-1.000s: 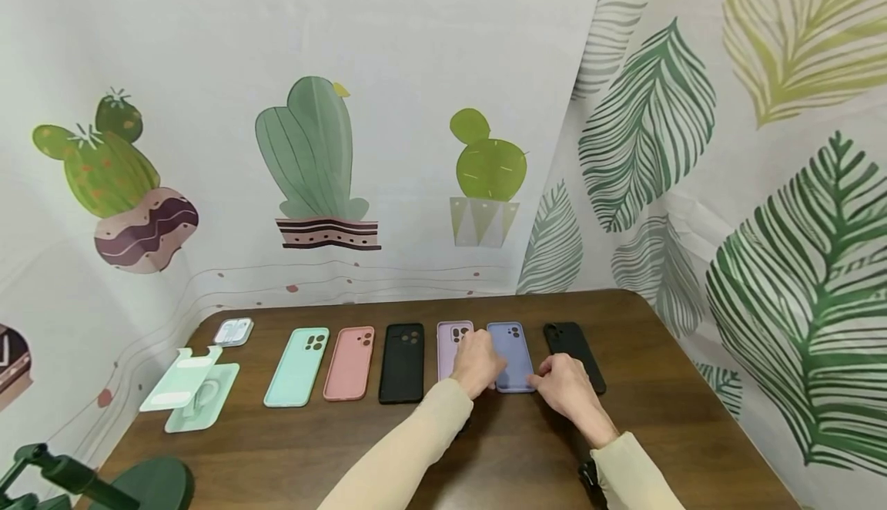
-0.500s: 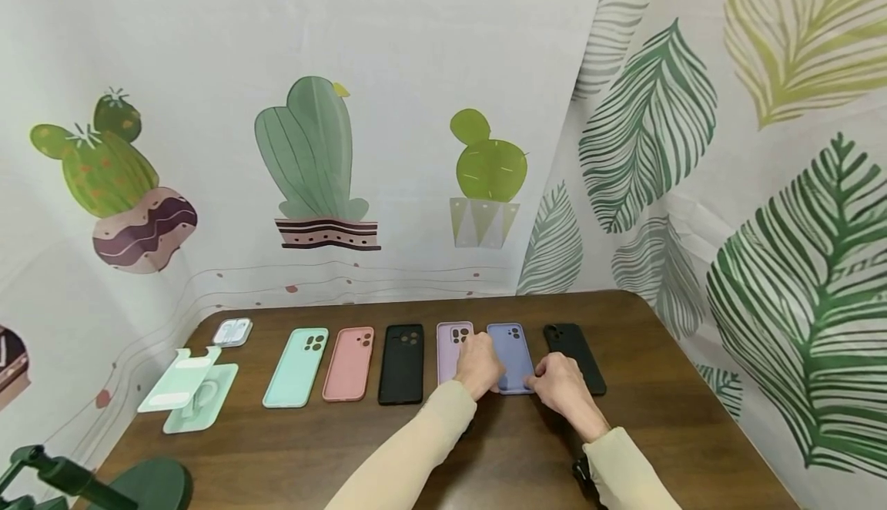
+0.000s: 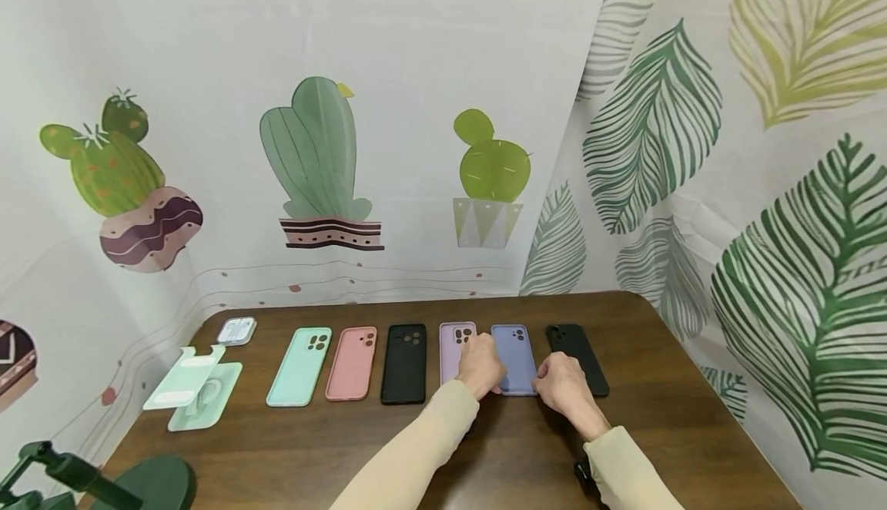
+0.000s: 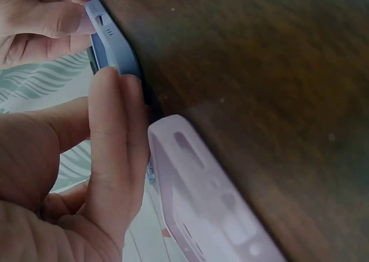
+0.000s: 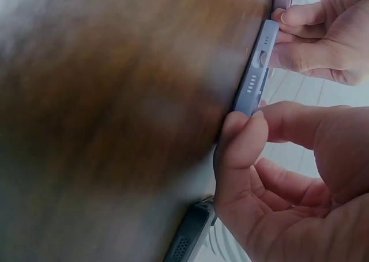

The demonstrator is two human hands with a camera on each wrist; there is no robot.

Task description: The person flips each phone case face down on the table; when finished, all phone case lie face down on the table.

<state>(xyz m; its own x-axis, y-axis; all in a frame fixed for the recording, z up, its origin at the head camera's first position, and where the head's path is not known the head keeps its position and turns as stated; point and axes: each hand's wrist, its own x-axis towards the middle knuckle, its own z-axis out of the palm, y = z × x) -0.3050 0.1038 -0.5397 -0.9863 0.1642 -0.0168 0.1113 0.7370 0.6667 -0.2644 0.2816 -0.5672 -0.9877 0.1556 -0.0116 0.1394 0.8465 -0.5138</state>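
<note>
A periwinkle-blue phone case (image 3: 511,348) lies on the table between my two hands, camera cutouts at the far end. My left hand (image 3: 481,366) holds its near left corner, fingertips and thumb at the edge. At the near right corner, my right hand (image 3: 564,385) pinches the case between thumb and index finger. The right wrist view shows the blue case's end (image 5: 257,68) with its port opening and small holes. A lavender phone case (image 3: 449,352), partly hidden by my left hand, lies to the left. To the right is a black phone case (image 3: 582,352), partly behind my right hand.
Further left in the row lie a black case (image 3: 403,367), a pink case (image 3: 351,367) and a mint case (image 3: 298,371). A mint folding stand (image 3: 201,394), a small white case (image 3: 236,330) and a dark green lamp base (image 3: 155,487) occupy the table's left side.
My left forearm has shifted slightly right, and the whole head view has drifted a little. Both hands stay at the near corners of the blue phone case.
</note>
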